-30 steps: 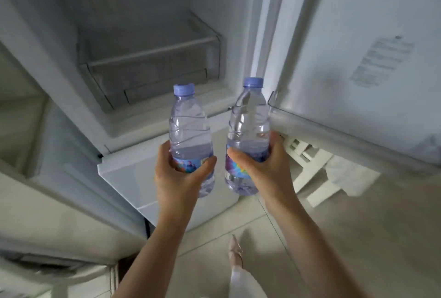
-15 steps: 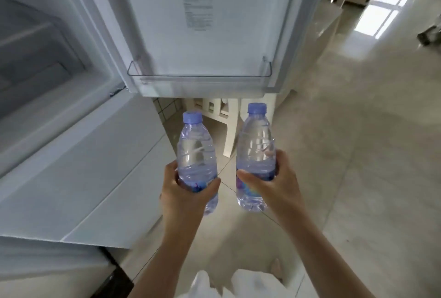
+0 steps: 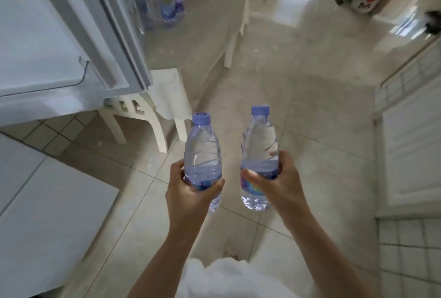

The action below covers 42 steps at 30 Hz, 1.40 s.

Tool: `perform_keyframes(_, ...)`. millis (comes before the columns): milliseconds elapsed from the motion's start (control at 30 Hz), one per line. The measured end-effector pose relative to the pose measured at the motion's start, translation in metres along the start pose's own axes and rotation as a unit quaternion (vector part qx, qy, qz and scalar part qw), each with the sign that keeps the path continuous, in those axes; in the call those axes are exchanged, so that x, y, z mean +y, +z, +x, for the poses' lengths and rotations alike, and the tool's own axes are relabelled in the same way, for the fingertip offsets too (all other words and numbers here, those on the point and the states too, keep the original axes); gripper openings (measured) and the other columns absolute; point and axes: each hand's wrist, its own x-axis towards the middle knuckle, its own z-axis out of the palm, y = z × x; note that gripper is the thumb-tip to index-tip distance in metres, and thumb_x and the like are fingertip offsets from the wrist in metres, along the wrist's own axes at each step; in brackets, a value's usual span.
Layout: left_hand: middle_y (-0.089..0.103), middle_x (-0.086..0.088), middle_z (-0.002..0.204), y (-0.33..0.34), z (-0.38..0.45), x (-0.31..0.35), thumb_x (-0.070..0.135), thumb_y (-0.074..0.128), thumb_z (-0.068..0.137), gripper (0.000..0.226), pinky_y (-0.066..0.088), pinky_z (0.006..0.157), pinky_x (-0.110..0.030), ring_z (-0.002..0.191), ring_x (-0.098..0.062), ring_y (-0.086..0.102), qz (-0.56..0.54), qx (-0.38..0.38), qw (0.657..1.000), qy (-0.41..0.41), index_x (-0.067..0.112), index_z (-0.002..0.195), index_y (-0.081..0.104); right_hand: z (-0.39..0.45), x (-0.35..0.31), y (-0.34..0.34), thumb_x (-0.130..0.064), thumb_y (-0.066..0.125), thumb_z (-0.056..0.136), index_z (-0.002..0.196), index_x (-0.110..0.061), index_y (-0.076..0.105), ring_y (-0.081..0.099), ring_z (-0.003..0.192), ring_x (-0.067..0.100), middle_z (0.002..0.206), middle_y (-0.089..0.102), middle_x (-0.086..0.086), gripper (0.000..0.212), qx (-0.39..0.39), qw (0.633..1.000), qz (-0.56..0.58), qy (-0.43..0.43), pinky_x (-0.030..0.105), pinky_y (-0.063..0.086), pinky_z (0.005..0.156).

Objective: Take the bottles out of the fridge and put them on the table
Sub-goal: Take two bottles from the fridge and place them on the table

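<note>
Now each grip is closing low around its own bottle, left hand [image 3: 191, 192] and right hand [image 3: 278, 184]; the open fridge door [image 3: 114, 42] is risking a knock en route to the surface [image 3: 202, 23].

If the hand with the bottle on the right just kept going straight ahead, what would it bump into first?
Probably nothing soon. Ahead of the right hand and its bottle the picture shows only bare floor toward the bright doorway. The table lies off to the left, though depth is hard to judge.
</note>
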Motion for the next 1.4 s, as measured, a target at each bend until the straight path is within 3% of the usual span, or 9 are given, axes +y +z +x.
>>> perform_keyframes(133, 0.061, 0.018, 0.095, 0.053, 0.015, 0.019, 0.043, 0.091, 0.053, 0.077, 0.046, 0.065, -0.001, 0.087, 0.009, 0.061, 0.006, -0.025, 0.999, 0.023, 0.015, 0.114, 0.053, 0.036, 0.007, -0.041, -0.021, 0.085, 0.065, 0.118, -0.015, 0.050, 0.066, 0.097, 0.018, 0.110, 0.064, 0.001, 0.063, 0.017, 0.999, 0.028, 0.025, 0.026, 0.059, 0.079)
perform_keyframes(333, 0.059, 0.020, 0.093, 0.104, 0.057, 0.034, 0.057, 0.078, 0.052, 0.075, 0.044, 0.064, 0.001, 0.086, 0.009, 0.060, 0.017, -0.027, 0.999, 0.043, 0.017, 0.110, 0.051, 0.096, 0.013, -0.062, -0.023, 0.084, 0.066, 0.120, -0.015, 0.049, 0.066, 0.101, 0.021, 0.114, 0.063, 0.003, 0.065, 0.024, 0.997, 0.052, 0.049, 0.032, 0.059, 0.081)
perform_keyframes(533, 0.064, 0.003, 0.102, 0.140, 0.135, 0.030, 0.041, 0.090, 0.055, 0.077, 0.050, 0.068, -0.004, 0.089, -0.010, 0.064, 0.040, 0.002, 0.999, 0.019, 0.013, 0.116, 0.052, 0.181, 0.003, -0.052, -0.023, 0.086, 0.064, 0.118, -0.015, 0.050, 0.067, 0.099, 0.020, 0.112, 0.064, 0.004, 0.066, 0.014, 0.998, 0.046, 0.041, 0.031, 0.059, 0.081)
perform_keyframes(700, 0.063, 0.009, 0.099, 0.160, 0.230, 0.045, 0.031, 0.093, 0.055, 0.075, 0.051, 0.067, -0.006, 0.090, -0.006, 0.064, 0.032, 0.022, 0.999, 0.023, 0.014, 0.115, 0.052, 0.274, -0.025, -0.028, -0.025, 0.085, 0.065, 0.122, -0.015, 0.050, 0.067, 0.098, 0.017, 0.114, 0.064, 0.002, 0.068, -0.010, 1.000, 0.027, 0.011, 0.026, 0.059, 0.081)
perform_keyframes(833, 0.064, 0.002, 0.098, 0.167, 0.308, 0.063, 0.024, 0.092, 0.056, 0.071, 0.050, 0.066, -0.005, 0.087, -0.010, 0.065, 0.043, 0.041, 0.998, 0.023, 0.008, 0.113, 0.054, 0.353, -0.056, -0.010, -0.025, 0.087, 0.062, 0.115, -0.015, 0.053, 0.070, 0.090, 0.016, 0.106, 0.067, 0.002, 0.063, -0.031, 0.999, 0.012, -0.010, 0.026, 0.060, 0.075)
perform_keyframes(1000, 0.063, 0.009, 0.089, 0.178, 0.380, 0.082, 0.027, 0.094, 0.052, 0.068, 0.053, 0.069, -0.023, 0.083, -0.016, 0.065, 0.016, 0.087, 0.996, -0.024, 0.016, 0.105, 0.052, 0.430, -0.086, 0.015, -0.041, 0.084, 0.057, 0.111, -0.021, 0.054, 0.069, 0.089, 0.014, 0.103, 0.066, -0.002, 0.065, -0.064, 0.998, 0.004, -0.029, 0.020, 0.058, 0.070)
perform_keyframes(1133, 0.063, 0.001, 0.092, 0.190, 0.425, 0.087, 0.023, 0.093, 0.055, 0.068, 0.058, 0.075, -0.038, 0.084, -0.024, 0.065, 0.010, 0.126, 0.990, -0.059, 0.013, 0.108, 0.053, 0.491, -0.101, 0.029, -0.022, 0.088, 0.062, 0.104, -0.020, 0.057, 0.070, 0.083, 0.013, 0.096, 0.068, -0.002, 0.053, -0.089, 0.995, -0.012, -0.033, 0.024, 0.059, 0.069)
perform_keyframes(1233, 0.066, -0.002, 0.095, 0.204, 0.461, 0.088, 0.021, 0.092, 0.057, 0.066, 0.059, 0.078, -0.042, 0.085, -0.026, 0.065, 0.019, 0.160, 0.984, -0.079, 0.014, 0.112, 0.054, 0.542, -0.111, 0.041, -0.029, 0.088, 0.060, 0.103, -0.022, 0.056, 0.069, 0.083, 0.015, 0.094, 0.067, -0.003, 0.054, -0.129, 0.990, -0.043, -0.034, 0.032, 0.060, 0.074)
perform_keyframes(1400, 0.067, 0.000, 0.095, 0.230, 0.509, 0.100, 0.024, 0.093, 0.056, 0.069, 0.053, 0.070, -0.026, 0.081, -0.021, 0.065, 0.029, 0.235, 0.967, -0.094, 0.014, 0.113, 0.055, 0.619, -0.130, 0.058, -0.045, 0.084, 0.047, 0.097, -0.026, 0.054, 0.067, 0.079, 0.014, 0.088, 0.067, -0.006, 0.061, -0.187, 0.976, -0.097, -0.046, 0.041, 0.059, 0.075)
